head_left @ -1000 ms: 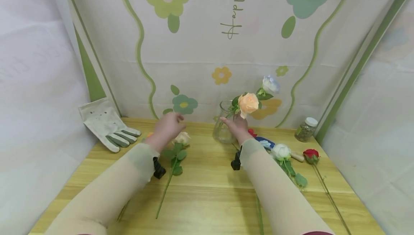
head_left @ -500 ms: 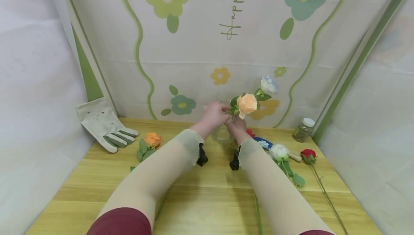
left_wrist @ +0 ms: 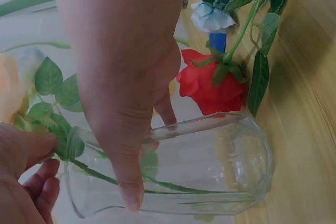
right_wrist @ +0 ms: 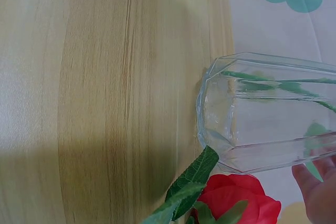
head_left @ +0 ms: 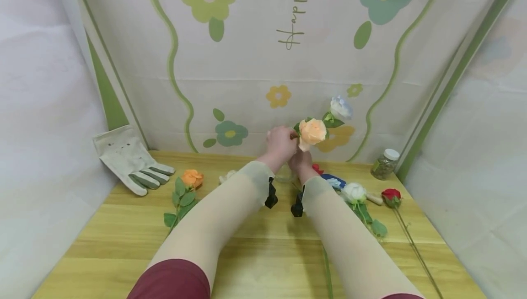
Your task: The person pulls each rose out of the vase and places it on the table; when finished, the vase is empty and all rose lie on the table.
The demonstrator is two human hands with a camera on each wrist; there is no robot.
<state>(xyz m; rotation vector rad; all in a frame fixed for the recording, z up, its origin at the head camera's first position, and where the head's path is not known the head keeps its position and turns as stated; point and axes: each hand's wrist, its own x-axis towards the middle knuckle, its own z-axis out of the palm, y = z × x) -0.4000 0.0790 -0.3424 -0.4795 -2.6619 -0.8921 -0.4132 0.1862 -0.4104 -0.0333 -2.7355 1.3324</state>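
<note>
My left hand (head_left: 282, 142) is at the mouth of a glass vase (left_wrist: 220, 166), its thumb and fingers pinching the leafy stem of a peach rose (head_left: 313, 131). Wrapped around the upper vase is my right hand (left_wrist: 123, 87), thumb on one side and fingers on the other. Green stems run down inside the glass. A pale blue rose (head_left: 341, 108) leans out behind the peach one, to the right. Both hands hide most of the vase in the head view. Close beside it lies a red rose (left_wrist: 212, 85), seen large in both wrist views.
On the right lie a white rose (head_left: 354, 192), a light blue flower (head_left: 334, 183), another red rose (head_left: 391, 195) with a long stem, and a lidded jar (head_left: 385, 164). To the left are an orange rose (head_left: 192, 178), a cream rose (head_left: 227, 176) and a work glove (head_left: 133, 159).
My left hand has moved right, from above the cream rose to the vase mouth, and now pinches the peach rose's stem. The right hand has stayed at the vase.
</note>
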